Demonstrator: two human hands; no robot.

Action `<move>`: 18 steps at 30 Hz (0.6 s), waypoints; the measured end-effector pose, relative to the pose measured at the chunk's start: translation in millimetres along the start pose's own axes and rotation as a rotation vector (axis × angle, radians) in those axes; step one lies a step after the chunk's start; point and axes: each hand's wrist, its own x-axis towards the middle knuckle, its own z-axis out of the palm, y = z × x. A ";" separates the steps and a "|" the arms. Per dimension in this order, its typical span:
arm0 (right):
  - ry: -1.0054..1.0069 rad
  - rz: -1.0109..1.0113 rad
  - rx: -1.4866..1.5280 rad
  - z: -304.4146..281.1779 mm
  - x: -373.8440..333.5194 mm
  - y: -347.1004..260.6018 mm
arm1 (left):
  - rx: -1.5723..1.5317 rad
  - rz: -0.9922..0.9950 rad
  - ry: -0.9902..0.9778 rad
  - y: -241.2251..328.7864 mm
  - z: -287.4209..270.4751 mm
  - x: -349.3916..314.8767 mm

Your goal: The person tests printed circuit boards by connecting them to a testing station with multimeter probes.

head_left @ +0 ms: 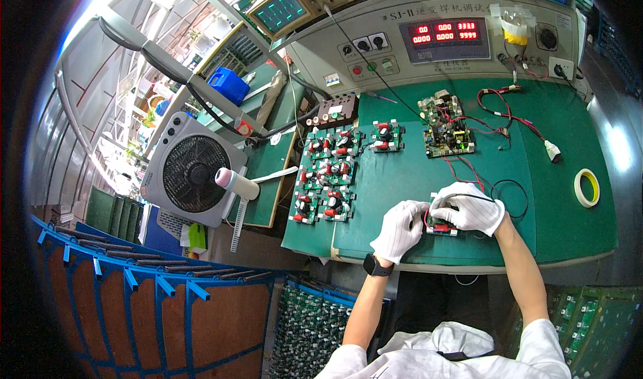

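Note:
Both my hands wear white, thinly striped gloves and meet over a small circuit board (441, 231) near the table's front edge. At the board's left side is my left hand (400, 232), its fingers closed; a bit of red wire shows by their tips. Over the board my right hand (474, 211) bends its fingers together, covering much of it. What either hand pinches is hidden. A thin black lead (513, 181) loops beside the right hand and passes over it. Farther back lies a larger circuit board (447, 128), with red wires trailing from it toward my hands.
Several small boards (327, 171) stand in rows at left, with one board (386, 136) apart. Behind are a grey test console (375, 27) with red digits and an oscilloscope (280, 14). A tape roll (587, 187) and connector cable (552, 151) lie right; a fan (198, 171) stands left.

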 end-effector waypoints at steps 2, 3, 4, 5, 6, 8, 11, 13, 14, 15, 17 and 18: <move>0.000 -0.005 0.003 1.5 -0.5 -1.1 | -0.001 -0.003 0.004 1.0 -1.4 -2.1; -0.004 -0.003 0.010 2.7 -1.7 -2.2 | -0.001 -0.006 0.003 1.8 -1.5 -4.6; -0.005 0.002 0.013 2.1 -2.5 -2.4 | -0.006 -0.005 0.005 3.1 -1.1 -3.8; -0.005 0.008 0.013 3.2 -3.7 -1.3 | -0.014 -0.005 0.005 4.2 0.2 -4.1; 0.009 -0.004 0.009 5.5 -5.3 1.2 | -0.020 -0.009 0.000 4.1 1.4 -5.6; 0.047 -0.076 -0.059 0.4 -5.4 1.4 | -0.071 -0.048 -0.010 2.4 3.9 -5.6; 0.153 0.076 0.195 -14.6 -5.0 4.0 | -0.046 -0.054 -0.035 -7.4 8.5 1.0; 0.251 -0.036 0.129 -16.3 -2.8 16.8 | -0.068 -0.015 0.009 2.5 -4.1 6.5; 0.281 -0.113 -0.033 -16.2 -1.4 23.1 | -0.042 0.013 0.018 0.5 -6.7 6.7; 0.286 0.013 0.036 -13.9 2.5 15.5 | -0.063 -0.050 -0.003 -2.0 -12.2 4.0; 0.326 0.025 -0.050 -15.2 -0.2 22.4 | -0.031 -0.040 -0.023 -5.1 -3.4 2.9; 0.349 0.149 0.023 -16.2 -1.9 23.4 | -0.022 0.004 -0.009 -8.3 2.9 5.4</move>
